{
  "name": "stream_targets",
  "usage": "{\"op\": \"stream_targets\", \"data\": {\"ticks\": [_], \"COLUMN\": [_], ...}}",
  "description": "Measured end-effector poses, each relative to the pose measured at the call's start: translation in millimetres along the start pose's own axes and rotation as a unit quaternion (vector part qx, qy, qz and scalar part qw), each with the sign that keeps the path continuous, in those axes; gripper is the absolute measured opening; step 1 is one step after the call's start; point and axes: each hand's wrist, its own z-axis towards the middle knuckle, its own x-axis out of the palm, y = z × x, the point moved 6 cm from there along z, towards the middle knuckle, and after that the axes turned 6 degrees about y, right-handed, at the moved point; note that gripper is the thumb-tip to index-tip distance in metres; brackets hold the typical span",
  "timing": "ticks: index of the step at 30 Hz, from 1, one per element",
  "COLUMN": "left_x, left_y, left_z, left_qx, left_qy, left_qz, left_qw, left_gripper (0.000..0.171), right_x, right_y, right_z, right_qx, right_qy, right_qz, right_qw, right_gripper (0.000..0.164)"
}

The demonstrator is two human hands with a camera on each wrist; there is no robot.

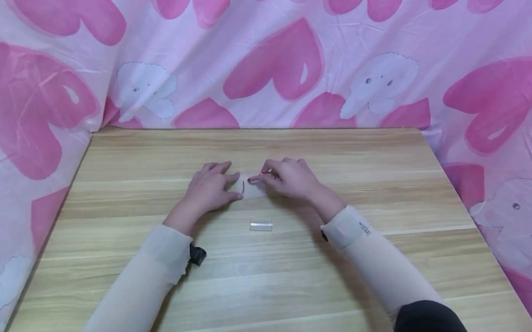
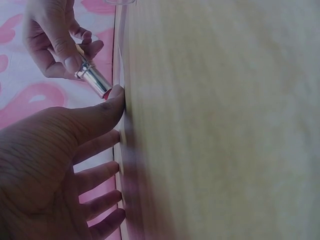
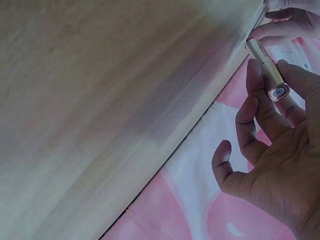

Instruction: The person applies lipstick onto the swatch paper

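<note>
Between thumb and fingers, my right hand (image 1: pixel 292 179) pinches a lipstick (image 1: pixel 258 178) with a shiny, gold-looking tube. Its red tip points left, over a small whitish sheet (image 1: pixel 255 191) on the table. A short dark-red streak (image 1: pixel 243 187) marks the sheet just left of the tip. My left hand (image 1: pixel 208 189) rests at the sheet's left edge, fingers spread and thumb extended. In the left wrist view the lipstick (image 2: pixel 95 79) tilts down close to the left thumb. The right wrist view shows the base of the lipstick (image 3: pixel 271 75) and loosely bent other fingers.
A clear cylindrical cap (image 1: pixel 260 226) lies on its side on the wooden table (image 1: pixel 262 294), nearer to me than the sheet. A pink curtain with hearts (image 1: pixel 278 65) hangs behind the table's back edge and along both sides.
</note>
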Motion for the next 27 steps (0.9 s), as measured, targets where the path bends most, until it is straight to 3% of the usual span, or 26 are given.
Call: {"op": "stream_targets", "data": {"ticks": [7,27], "left_x": [-0.4,-0.9], "left_y": [-0.5,-2.7], "left_z": [-0.1,-2.1], "left_qx": [0.004,-0.002], "left_qy": [0.0,0.004], "left_qz": [0.0,-0.009], "left_qw": [1.0,0.9999], "left_gripper": [0.066,0.066], "right_x": [4.7,5.0], "right_y": [-1.3,5.6], "right_z": [-0.4,-8.1], "right_qx": [0.008,-0.021], "right_qy": [0.015,0.036], "right_qz": [-0.003,0.031], "right_qw": [1.0,0.999], "right_gripper": [0.023,0.014]}}
